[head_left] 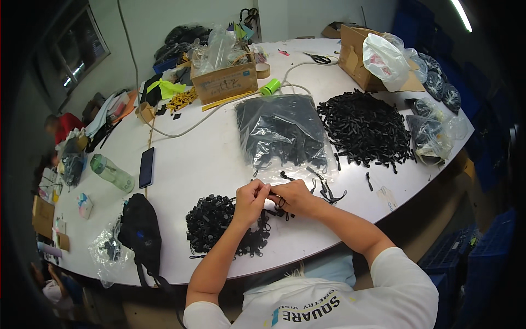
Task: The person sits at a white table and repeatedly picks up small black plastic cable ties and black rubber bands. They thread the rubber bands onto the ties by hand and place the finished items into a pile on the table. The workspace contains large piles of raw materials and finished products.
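My left hand [251, 200] and my right hand [295, 197] meet at the table's near middle, fingertips pinched together. A small black cord pull [281, 202] shows at my right fingers, its loop hanging down. What my left fingers pinch is mostly hidden. Under and left of my left forearm lies a heap of small black pieces [211, 225], some with rings. Just beyond my hands, several loose black cord pulls [327, 193] lie by a clear plastic bag [282, 129] full of black pieces. Right of the bag spreads a bigger pile of black pulls [364, 129].
On the left are a green bottle [112, 172], a dark phone [146, 168] and a black bag [141, 233]. A cardboard box [226, 85], a green cylinder [270, 86] and black scissors [318, 58] stand or lie farther back. Plastic bags [430, 131] line the right edge.
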Available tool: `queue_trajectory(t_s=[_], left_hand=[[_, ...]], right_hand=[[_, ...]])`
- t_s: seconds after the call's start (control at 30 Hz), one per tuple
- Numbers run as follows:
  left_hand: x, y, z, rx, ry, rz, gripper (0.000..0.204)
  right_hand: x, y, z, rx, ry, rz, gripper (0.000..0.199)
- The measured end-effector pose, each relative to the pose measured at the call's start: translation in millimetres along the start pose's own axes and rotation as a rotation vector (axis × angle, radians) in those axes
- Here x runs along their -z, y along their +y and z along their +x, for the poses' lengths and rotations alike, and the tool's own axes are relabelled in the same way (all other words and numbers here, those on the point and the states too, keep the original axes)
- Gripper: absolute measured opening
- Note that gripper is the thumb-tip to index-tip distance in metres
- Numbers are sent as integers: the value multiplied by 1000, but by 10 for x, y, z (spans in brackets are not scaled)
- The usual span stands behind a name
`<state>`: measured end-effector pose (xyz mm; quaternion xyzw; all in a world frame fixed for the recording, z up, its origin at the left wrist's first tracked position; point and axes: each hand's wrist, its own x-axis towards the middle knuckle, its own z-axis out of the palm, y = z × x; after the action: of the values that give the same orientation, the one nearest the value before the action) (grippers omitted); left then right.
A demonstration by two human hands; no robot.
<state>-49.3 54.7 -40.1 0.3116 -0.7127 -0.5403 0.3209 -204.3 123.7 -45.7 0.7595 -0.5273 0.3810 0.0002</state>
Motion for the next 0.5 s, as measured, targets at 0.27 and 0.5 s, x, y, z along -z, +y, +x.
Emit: queue_trajectory(t_s=[0.27,0.5], left_hand=[[46,5,19,68,-91,64,28],[116,3,35,140,-301,-15,20]], right_hand=[[-19,89,-22,-14,23,-1,18],[10,120,-29,66,20,68,18]])
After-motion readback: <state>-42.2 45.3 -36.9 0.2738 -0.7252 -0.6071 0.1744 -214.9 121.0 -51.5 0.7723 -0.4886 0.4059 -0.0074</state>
